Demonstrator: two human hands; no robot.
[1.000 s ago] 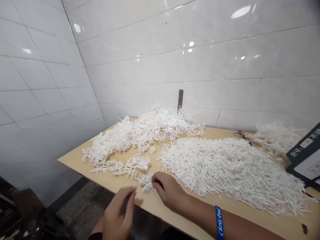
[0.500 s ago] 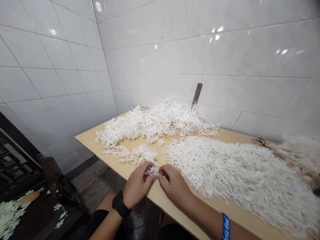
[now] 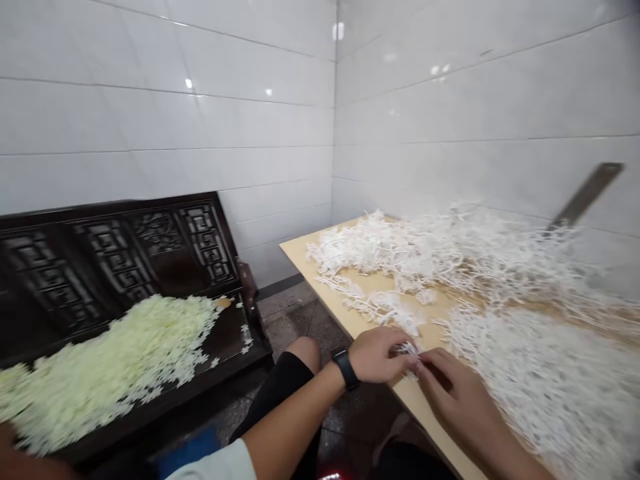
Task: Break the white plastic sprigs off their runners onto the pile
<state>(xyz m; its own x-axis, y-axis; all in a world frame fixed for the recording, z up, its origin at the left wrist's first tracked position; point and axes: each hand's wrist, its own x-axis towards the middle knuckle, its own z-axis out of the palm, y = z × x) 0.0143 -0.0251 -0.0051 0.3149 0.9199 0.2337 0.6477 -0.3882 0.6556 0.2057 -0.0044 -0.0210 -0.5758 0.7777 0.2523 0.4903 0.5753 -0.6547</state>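
Note:
My left hand (image 3: 381, 357), with a black watch at its wrist, is closed around a small white branching plastic sprig (image 3: 407, 348) over the table's near edge. My right hand (image 3: 463, 393) meets it from the other side, thumb and fingers pinched at the sprig's end. The fingers cover much of the sprig. Just beyond them lies a small loose cluster of white sprigs (image 3: 385, 305). A long heap of tangled white sprigs (image 3: 450, 247) stretches along the back of the tan table (image 3: 325, 283). Beside my right hand spreads a denser pile of short white pieces (image 3: 560, 373).
A dark carved wooden bench (image 3: 170, 253) stands at left, bearing a mound of pale green-white flower pieces (image 3: 135, 353) and a tan oval object (image 3: 223, 303). A flat metal strip (image 3: 587, 193) leans on the tiled wall behind the heap. Something blue (image 3: 187, 448) lies low by the bench.
The view has swung left, bringing the bench and its flower mound into sight. Both hands stay together at the sprig by the table edge.

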